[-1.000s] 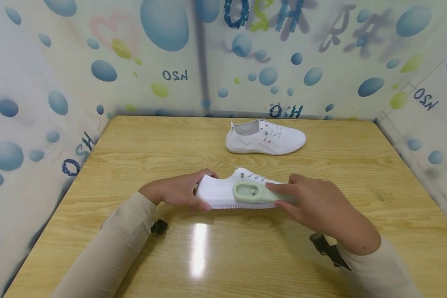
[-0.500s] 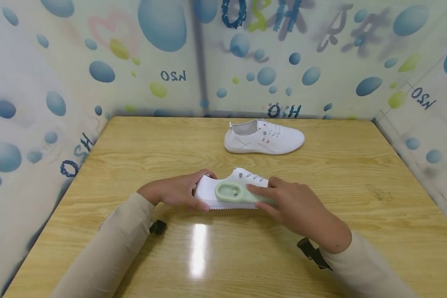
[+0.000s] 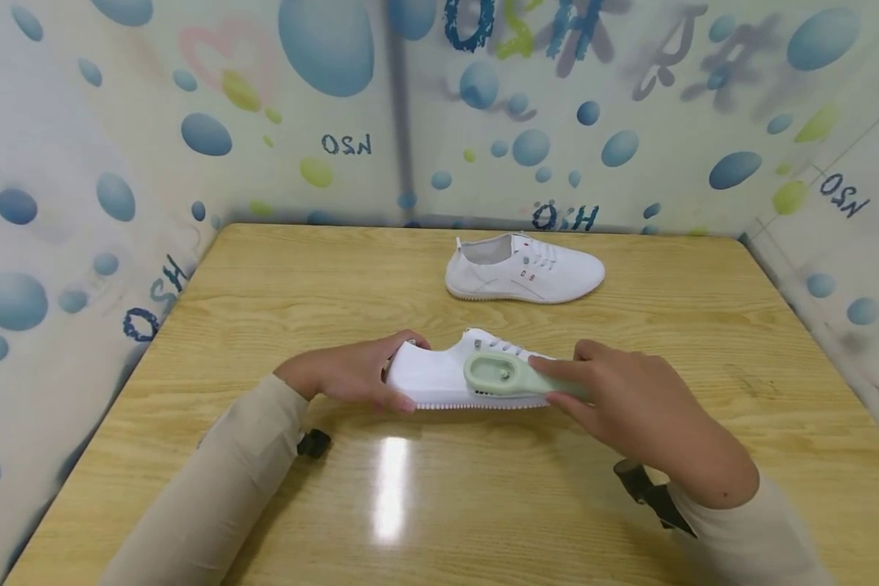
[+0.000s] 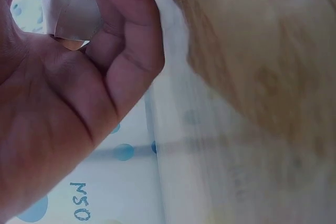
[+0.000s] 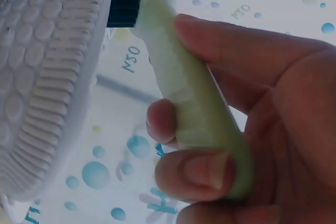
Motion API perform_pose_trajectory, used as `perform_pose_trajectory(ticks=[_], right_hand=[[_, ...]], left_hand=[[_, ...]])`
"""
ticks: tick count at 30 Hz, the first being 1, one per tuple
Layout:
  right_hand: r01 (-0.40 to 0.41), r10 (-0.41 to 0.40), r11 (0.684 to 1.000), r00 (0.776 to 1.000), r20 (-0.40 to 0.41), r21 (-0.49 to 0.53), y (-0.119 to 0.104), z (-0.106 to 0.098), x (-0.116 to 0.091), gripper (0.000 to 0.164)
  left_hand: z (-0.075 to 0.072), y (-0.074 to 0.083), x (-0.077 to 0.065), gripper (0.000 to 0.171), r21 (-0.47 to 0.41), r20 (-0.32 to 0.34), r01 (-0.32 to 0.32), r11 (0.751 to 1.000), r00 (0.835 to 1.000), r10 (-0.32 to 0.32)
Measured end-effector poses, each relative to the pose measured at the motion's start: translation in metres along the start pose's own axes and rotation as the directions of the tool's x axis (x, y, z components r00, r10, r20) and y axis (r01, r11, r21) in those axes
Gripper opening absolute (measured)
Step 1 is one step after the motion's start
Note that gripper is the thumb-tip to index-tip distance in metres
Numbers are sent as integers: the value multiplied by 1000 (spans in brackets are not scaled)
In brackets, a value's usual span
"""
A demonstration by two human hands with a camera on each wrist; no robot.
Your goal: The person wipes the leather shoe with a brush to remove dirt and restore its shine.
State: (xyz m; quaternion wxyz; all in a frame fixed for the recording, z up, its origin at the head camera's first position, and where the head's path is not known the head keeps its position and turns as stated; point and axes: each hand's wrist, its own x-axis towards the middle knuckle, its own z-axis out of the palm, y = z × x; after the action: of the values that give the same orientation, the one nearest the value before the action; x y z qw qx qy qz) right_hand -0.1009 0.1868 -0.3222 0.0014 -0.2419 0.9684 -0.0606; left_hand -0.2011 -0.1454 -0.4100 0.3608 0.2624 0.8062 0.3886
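A white lace-up shoe [image 3: 432, 374] is held above the table, its side turned toward me and its toe to the right. My left hand [image 3: 355, 374] grips it by the heel; the left wrist view shows the palm and curled fingers [image 4: 139, 40] around the heel. In my right hand [image 3: 633, 399] is a pale green brush [image 3: 494, 374], gripped by its handle. Dark bristles [image 5: 125, 1] press against the shoe's side in the right wrist view, where the ridged sole [image 5: 47, 61] also shows. The brush and right hand cover the toe in the head view.
A second white shoe [image 3: 527, 273] stands at the back of the wooden table [image 3: 300, 277], toe to the right. Behind the table rises a wall [image 3: 249, 179] with blue and green spots. Light glares on the tabletop near its front.
The right hand first slid the brush left along the shoe's side toward the heel, then back right toward the toe. The left hand and shoe have stayed nearly in place.
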Motion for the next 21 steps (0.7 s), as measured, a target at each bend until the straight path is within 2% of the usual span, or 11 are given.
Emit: perform_pose_trajectory(ticks=[6,14,21], right_hand=[[18,-18,999,1000,0,36,-5,11,8,43],[41,-42,999,998,40,25,-16,28,22,43],[24,-25,1000,999,46,18,-11,19,16,44]], left_hand=[[0,-1,1,79,-47,16,30,998,999,-29],[0,0,0,80,-29,26,41,999,999,-40],[0,0,0,81,-54,41,49,997,998,-47]])
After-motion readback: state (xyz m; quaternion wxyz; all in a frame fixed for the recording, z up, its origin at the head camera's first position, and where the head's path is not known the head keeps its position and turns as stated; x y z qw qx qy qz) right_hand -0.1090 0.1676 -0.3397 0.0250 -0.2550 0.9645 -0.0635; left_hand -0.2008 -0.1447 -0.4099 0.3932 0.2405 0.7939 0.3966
